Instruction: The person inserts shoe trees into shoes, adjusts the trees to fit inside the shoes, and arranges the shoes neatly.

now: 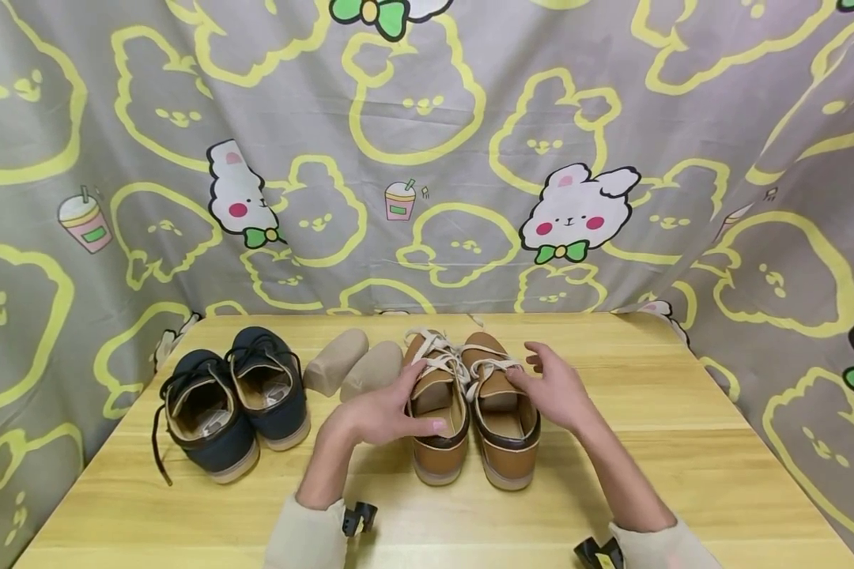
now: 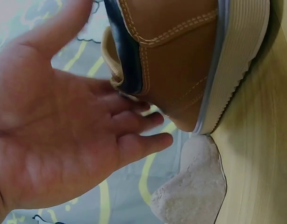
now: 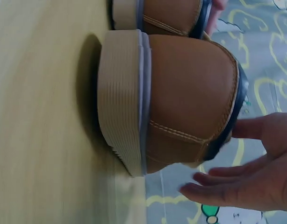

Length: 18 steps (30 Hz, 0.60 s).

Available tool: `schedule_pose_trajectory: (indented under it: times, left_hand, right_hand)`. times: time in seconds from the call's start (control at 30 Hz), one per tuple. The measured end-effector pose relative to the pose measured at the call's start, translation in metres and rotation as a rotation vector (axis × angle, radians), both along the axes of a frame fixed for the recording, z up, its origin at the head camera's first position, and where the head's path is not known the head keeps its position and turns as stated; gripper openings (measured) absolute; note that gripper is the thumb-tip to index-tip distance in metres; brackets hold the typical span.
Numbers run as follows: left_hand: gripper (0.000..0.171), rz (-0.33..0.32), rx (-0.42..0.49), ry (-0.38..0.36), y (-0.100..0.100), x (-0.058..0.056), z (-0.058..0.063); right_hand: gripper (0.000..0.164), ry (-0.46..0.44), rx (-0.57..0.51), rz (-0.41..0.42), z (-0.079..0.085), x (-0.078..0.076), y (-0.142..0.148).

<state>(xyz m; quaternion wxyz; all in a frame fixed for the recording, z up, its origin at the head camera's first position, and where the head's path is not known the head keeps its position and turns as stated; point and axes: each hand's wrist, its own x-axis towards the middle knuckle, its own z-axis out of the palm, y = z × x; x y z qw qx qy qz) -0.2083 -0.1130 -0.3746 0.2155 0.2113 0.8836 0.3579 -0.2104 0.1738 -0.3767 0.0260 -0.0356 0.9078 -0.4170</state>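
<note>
A pair of brown lace-up shoes with cream laces stands side by side on the wooden table, heels toward me. My left hand (image 1: pixel 379 416) is at the left brown shoe (image 1: pixel 440 460); its thumb reaches over the shoe's opening and the other fingers extend along the outer side. In the left wrist view, that palm and its loosely extended fingers lie beside the shoe's collar. My right hand (image 1: pixel 558 391) is at the right brown shoe (image 1: pixel 510 461), near its laces, fingers spread. In the right wrist view, its fingers extend beside the collar without visibly gripping.
Two beige, rounded shoe-insert-like blocks, one farther left (image 1: pixel 336 361) and one nearer the shoes (image 1: pixel 370 373), lie left of the brown pair. Navy shoes with dark laces, one left (image 1: pixel 217 450) and one right (image 1: pixel 288 419), stand beyond them. A patterned curtain (image 1: pixel 427 261) surrounds the table (image 1: pixel 648 442).
</note>
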Motion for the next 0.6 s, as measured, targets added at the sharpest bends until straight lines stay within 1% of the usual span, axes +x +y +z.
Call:
schedule_pose_trajectory:
  times: [0.1,0.17,0.23,0.27,0.37,0.43,0.53,0.6]
  left_hand:
    - [0.104,0.066,0.048,-0.003,0.0,0.0,0.0]
    - [0.103,0.094,0.098,0.003,0.001,-0.001,-0.002]
    - [0.103,0.124,0.127,0.004,0.002,-0.001,-0.004]
    - [0.103,0.139,0.128,0.003,0.003,-0.001,-0.006]
    - [0.101,0.167,0.141,0.011,0.004,-0.002,-0.009]
    - [0.098,0.167,0.152,0.024,0.005,-0.003,-0.011]
    - [0.094,0.135,0.194,0.043,0.006,-0.004,-0.012]
    - [0.093,0.112,0.199,0.06,0.006,-0.005,-0.013]
  right_hand:
    - [0.073,-0.088,-0.082,0.07,-0.003,-0.002,0.007]
    - [0.073,-0.145,-0.149,0.117,-0.005,-0.003,0.011]
    - [0.072,-0.198,-0.21,0.15,-0.006,-0.004,0.015]
    - [0.071,-0.218,-0.232,0.169,-0.006,-0.004,0.017]
    - [0.069,-0.25,-0.254,0.219,-0.006,-0.004,0.021]
    - [0.068,-0.272,-0.267,0.247,-0.005,-0.003,0.022]
    - [0.068,-0.301,-0.286,0.282,-0.004,-0.002,0.023]
    - [0.071,-0.324,-0.296,0.294,-0.004,-0.001,0.024]
